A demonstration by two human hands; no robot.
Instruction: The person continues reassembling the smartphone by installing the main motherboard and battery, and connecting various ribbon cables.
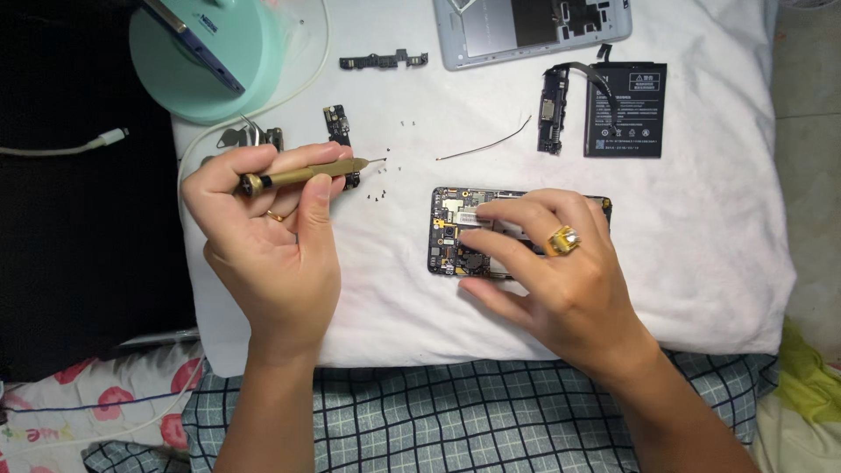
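Observation:
My left hand [272, 236] grips a brass-coloured screwdriver [302, 173], held level with its tip pointing right, over several tiny screws [378, 188] on the white cloth [701, 228]. My right hand [552, 271], with a gold ring, rests fingers-down on a black phone circuit board [448, 236] lying flat on the cloth. Most of the board's right part is hidden under my fingers.
A black phone battery [626, 109] and a black bracket [552, 109] lie at the back right. A grey phone frame [526, 31] sits at the top, a thin wire [486, 146] nearby. A mint-green round stand [206, 57] stands at the back left. Small black parts [383, 60] lie near it.

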